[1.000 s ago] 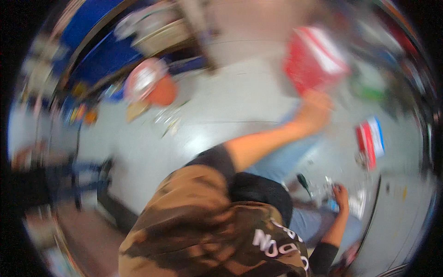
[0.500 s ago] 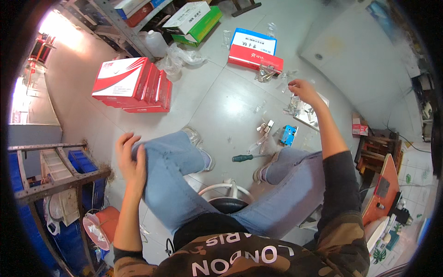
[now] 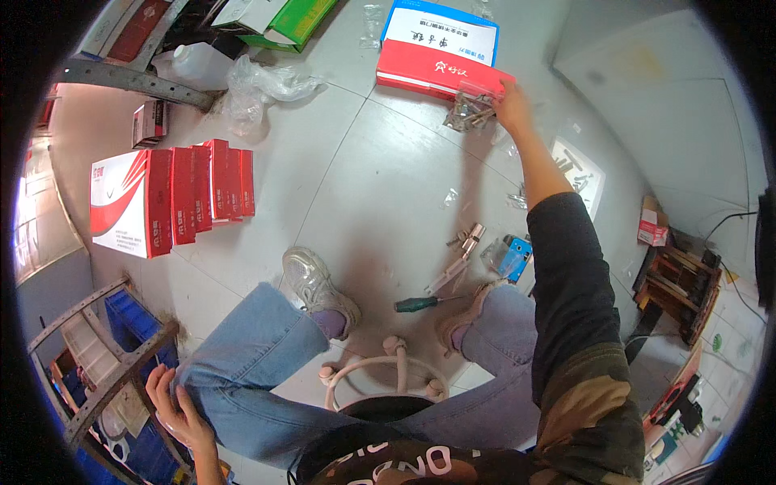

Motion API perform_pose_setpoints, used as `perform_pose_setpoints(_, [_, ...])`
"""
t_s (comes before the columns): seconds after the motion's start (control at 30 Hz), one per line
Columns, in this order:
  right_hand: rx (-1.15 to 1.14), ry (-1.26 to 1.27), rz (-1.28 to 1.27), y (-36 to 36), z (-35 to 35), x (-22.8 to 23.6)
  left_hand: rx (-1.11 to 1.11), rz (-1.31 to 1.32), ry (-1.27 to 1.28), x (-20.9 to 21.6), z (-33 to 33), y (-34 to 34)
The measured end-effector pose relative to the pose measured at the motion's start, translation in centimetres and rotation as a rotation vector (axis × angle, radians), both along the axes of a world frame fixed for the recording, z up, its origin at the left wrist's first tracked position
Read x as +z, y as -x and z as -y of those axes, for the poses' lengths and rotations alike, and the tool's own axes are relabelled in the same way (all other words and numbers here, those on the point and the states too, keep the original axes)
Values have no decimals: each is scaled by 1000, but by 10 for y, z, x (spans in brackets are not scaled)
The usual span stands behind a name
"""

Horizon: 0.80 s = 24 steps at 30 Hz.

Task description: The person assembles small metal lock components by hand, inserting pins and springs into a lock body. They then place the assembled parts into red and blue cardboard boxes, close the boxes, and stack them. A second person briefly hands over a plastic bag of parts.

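My right hand [image 3: 514, 109] reaches far forward, its fingers closed round the right end of a long red box [image 3: 440, 69]. Just under those fingers lies a clear plastic bag of metal parts [image 3: 467, 115]. Behind the red box, and partly covered by it, is a blue and white box [image 3: 453, 32]. My left hand [image 3: 176, 414] rests beside my left knee with its fingers apart, holding nothing. Between my feet and the boxes lie a metal lock cylinder [image 3: 471, 237], a blue metal lock case [image 3: 512, 257] and a screwdriver with a green handle [image 3: 416, 305].
Several red and white boxes [image 3: 121, 202] stand in a row at the left. Behind them are a crumpled plastic bag [image 3: 250, 89], a white jug [image 3: 198, 65] and a green box [image 3: 299, 23]. A white sheet [image 3: 578, 174] lies on the right, near a wooden stool [image 3: 679, 279].
My right hand has moved forward from the small parts by the white sheet to the red box's end. My left hand has shifted lower in view, and the view has tilted.
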State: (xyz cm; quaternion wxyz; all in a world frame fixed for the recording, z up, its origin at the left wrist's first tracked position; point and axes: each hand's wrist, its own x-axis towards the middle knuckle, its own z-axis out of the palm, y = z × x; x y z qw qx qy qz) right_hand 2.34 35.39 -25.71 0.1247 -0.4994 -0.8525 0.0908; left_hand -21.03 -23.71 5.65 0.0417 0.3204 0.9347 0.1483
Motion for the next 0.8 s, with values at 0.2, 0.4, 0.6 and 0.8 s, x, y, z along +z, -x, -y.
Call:
perform_pose_setpoints(0.2, [94, 120, 202, 9, 10, -6, 16, -8, 15, 5, -13, -5])
perform_pose_setpoints(0.4, [384, 509, -174, 33, 76, 143, -37, -26, -75, 8, 1, -14])
perform_pose_setpoints(0.6, [597, 948, -696, 50, 195, 401, -41, 261, -674, 31, -56, -46])
perform_pose_setpoints(0.8, [935, 933, -756, 74, 325, 523, -285, 1655, -1543, 97, -80, -87])
